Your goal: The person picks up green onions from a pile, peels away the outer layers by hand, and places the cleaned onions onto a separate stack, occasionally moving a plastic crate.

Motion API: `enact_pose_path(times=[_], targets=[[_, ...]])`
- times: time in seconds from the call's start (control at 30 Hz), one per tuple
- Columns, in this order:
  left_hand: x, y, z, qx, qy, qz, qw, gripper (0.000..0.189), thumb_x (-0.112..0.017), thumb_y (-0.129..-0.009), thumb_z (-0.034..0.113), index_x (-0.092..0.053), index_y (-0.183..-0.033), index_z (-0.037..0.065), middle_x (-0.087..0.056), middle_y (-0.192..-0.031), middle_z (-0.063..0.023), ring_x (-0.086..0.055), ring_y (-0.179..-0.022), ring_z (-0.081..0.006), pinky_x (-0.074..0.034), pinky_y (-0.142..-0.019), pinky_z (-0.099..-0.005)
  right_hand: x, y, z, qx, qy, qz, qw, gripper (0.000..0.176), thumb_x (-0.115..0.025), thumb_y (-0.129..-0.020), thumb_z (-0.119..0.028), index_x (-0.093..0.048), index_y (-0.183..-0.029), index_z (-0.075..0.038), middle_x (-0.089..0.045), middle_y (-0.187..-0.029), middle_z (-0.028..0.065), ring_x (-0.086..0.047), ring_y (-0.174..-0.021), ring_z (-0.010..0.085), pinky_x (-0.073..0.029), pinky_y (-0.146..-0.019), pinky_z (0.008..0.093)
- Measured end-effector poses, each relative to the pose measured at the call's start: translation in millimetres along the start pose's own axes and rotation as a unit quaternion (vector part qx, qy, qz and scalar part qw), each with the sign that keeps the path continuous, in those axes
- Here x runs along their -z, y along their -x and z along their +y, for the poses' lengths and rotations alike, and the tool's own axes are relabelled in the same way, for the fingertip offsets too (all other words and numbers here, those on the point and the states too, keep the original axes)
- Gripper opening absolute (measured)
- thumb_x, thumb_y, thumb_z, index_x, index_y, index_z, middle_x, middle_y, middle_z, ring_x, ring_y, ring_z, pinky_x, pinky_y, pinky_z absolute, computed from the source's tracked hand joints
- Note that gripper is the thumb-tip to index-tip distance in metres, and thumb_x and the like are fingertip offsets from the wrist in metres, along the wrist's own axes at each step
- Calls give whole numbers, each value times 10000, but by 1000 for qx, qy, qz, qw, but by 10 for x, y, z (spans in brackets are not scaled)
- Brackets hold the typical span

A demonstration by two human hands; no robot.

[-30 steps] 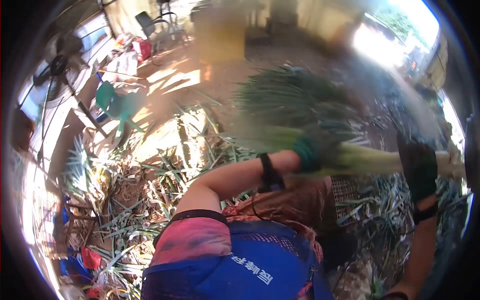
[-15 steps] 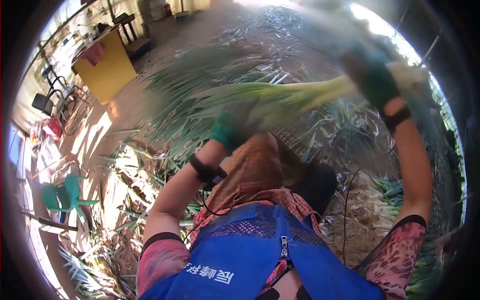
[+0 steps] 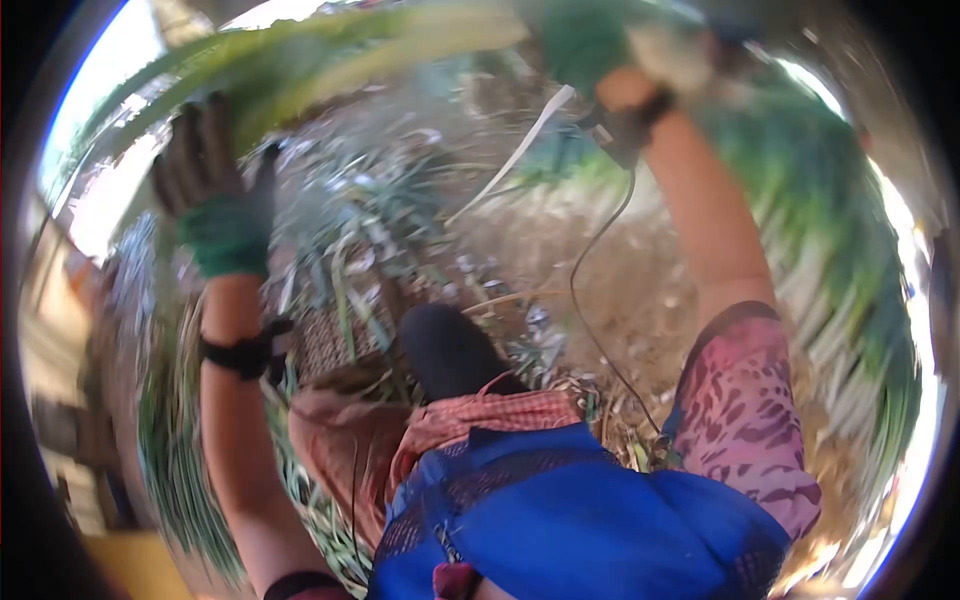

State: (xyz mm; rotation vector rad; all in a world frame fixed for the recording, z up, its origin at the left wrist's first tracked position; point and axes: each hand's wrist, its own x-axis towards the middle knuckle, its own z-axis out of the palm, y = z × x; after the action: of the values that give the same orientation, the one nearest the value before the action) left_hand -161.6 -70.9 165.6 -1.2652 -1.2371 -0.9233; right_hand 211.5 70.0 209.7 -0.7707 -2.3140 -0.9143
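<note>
A bunch of long green onions [image 3: 420, 42], blurred by motion, stretches across the top of the view, its green leaves off to the left. My right hand [image 3: 585, 45], in a green and dark work glove, is closed around the pale stalk part; its fingers are partly smeared. A pale blurred end shows just beyond that hand. My left hand [image 3: 220, 190], gloved alike, is open beneath the leaves, fingers stretched and thumb apart. Its fingertips overlap the leaves in this view.
Along the right lies a long row of green onions [image 3: 850, 250]. Cut leaves [image 3: 375, 200] litter the ground ahead, beside a grid-like crate surface [image 3: 325, 340]. More long leaves [image 3: 180, 450] lie at the left. A thin cable [image 3: 590, 310] hangs from my right wrist.
My view has swung right, towards the row of onions. The bunch has travelled along in my right hand and now sits higher in view. My left hand's fingers now show spread.
</note>
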Motion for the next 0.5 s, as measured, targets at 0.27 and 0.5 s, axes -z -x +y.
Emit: enact_pose_path(times=[0.27,0.5], targets=[[-336,476,371,-69,107,-184,975,687,-712,-824,326,-434,-1422,133,-464,-1402,-169,-435,-1294,-343,-312,-1087,-487,773,2844,1588,-505,132,-159,838,417,-571,-851,-176,-554,-1263,-113,-632,-1073,121,-631,-919,245,-512,-804,365],[-581,1688,-180,79,220,-420,877,591,-711,-813,178,-474,-1336,35,-507,-1314,-206,-504,-1207,-389,-426,-987,-441,766,4187,1399,-691,161,-249,659,406,-563,-865,-213,-566,-1255,-99,-636,-1091,138,-630,-963,247,-512,-826,361]])
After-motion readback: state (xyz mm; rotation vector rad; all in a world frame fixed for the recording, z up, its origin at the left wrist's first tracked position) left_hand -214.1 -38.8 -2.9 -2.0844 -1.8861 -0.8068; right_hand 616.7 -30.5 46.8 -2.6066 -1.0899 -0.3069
